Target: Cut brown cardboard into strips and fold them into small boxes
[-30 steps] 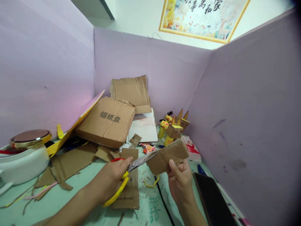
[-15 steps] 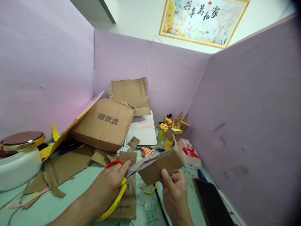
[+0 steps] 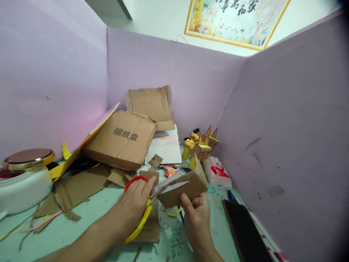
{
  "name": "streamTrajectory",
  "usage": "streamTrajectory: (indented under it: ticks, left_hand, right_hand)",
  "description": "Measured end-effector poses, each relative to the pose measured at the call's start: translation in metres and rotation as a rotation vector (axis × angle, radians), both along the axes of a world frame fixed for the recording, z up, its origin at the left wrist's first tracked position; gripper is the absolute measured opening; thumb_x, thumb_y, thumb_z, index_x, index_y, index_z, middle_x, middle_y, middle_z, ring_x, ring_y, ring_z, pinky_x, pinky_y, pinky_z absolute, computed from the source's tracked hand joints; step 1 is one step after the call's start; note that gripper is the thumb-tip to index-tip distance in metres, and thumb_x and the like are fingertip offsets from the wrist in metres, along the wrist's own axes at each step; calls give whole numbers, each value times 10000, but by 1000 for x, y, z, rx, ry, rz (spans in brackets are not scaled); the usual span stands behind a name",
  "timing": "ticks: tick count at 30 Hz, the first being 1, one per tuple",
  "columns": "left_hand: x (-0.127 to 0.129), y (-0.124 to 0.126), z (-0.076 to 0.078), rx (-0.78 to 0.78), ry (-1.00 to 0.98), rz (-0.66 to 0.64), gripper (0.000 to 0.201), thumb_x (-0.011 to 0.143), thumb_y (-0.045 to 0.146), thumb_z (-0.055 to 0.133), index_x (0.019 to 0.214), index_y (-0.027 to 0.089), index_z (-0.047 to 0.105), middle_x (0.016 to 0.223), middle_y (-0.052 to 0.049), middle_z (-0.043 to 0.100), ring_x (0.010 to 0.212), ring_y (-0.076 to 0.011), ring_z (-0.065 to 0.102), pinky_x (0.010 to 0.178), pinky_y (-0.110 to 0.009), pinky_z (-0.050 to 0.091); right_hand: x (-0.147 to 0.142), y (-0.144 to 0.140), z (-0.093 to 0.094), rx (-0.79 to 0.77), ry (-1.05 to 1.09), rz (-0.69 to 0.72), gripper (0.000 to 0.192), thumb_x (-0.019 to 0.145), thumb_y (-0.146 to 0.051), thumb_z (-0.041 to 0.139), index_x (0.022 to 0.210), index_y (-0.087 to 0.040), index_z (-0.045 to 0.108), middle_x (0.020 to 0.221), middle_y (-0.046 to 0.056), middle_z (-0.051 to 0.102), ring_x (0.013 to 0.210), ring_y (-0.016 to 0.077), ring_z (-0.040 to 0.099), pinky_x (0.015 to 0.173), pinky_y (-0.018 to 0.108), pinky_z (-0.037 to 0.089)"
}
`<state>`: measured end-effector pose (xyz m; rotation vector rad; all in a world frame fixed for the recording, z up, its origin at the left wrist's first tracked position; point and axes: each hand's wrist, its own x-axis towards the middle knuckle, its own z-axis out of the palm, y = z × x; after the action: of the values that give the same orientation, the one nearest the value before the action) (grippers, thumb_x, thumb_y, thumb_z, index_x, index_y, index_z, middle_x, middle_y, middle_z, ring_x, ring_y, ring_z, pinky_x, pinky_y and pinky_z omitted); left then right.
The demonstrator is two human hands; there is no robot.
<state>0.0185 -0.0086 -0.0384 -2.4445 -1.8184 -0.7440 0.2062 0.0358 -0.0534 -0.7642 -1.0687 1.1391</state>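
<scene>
Since a moment ago, your scissors [image 3: 163, 185] have bitten deeper into the cardboard piece [image 3: 182, 189], and the piece has come lower and closer to you. Your left hand [image 3: 133, 207] has its grip closed through the red and yellow handles, blades lying across the top face of the piece. Your right hand [image 3: 196, 214] pinches the piece's near edge, thumb on top, holding it just above the green surface [image 3: 89, 218]. Behind it lie a flat printed box [image 3: 122, 140], brown scraps [image 3: 79, 185] and small yellow paper figures [image 3: 200, 145]. A dark phone [image 3: 245, 233] rests to your right.
</scene>
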Motion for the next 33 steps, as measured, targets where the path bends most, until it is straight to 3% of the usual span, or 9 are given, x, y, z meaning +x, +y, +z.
streamTrajectory:
  ticks: [7,11,20,25,27,30,33]
  left_hand:
    - [9,-4,17,-177,149,53,697,776,2,280,1414,172,56,1088,-138,561,973,-248,556,799,-381,454]
    - [11,-5,19,-217,161,62,696,776,23,296,1416,177,70,1078,-136,571,958,-256,572,771,-378,463]
    - [14,-3,14,-191,196,76,681,767,28,291,1410,182,128,1006,-122,598,903,-246,597,730,-359,467]
    - [17,0,29,-222,244,92,701,720,26,346,1390,185,213,966,-120,607,821,-251,614,692,-366,463]
    - [17,0,40,-245,260,66,692,710,26,367,1373,188,254,943,-104,617,790,-240,620,681,-344,455]
    - [18,1,49,-236,232,23,621,758,43,334,1355,206,288,954,-88,618,799,-232,616,675,-327,443]
    - [18,2,44,-197,168,29,604,792,42,282,1376,193,251,968,-93,599,857,-231,595,702,-329,441]
  right_hand:
    - [-2,-4,4,-7,-39,-33,433,697,-330,670,1059,-193,475,944,51,678,848,205,633,743,322,494]
    - [-3,-2,3,18,20,16,465,723,-309,647,1127,-201,445,1051,68,658,923,200,620,805,333,476]
    - [-5,-4,-2,11,13,-62,623,700,-303,661,1243,-214,369,1143,86,608,939,203,607,794,335,475]
    - [-3,-3,2,-87,-123,-241,334,645,-361,692,868,-191,511,735,23,671,663,190,625,606,305,497]
    - [-2,-3,5,-85,-129,-304,329,631,-362,702,831,-193,503,698,20,669,636,190,624,587,303,496]
    - [-2,-2,9,-27,-45,-212,432,631,-327,712,985,-176,516,840,49,696,776,209,642,696,330,504]
    - [-1,1,7,-17,10,-30,557,629,-295,721,1131,-175,514,974,72,691,925,237,622,823,378,480]
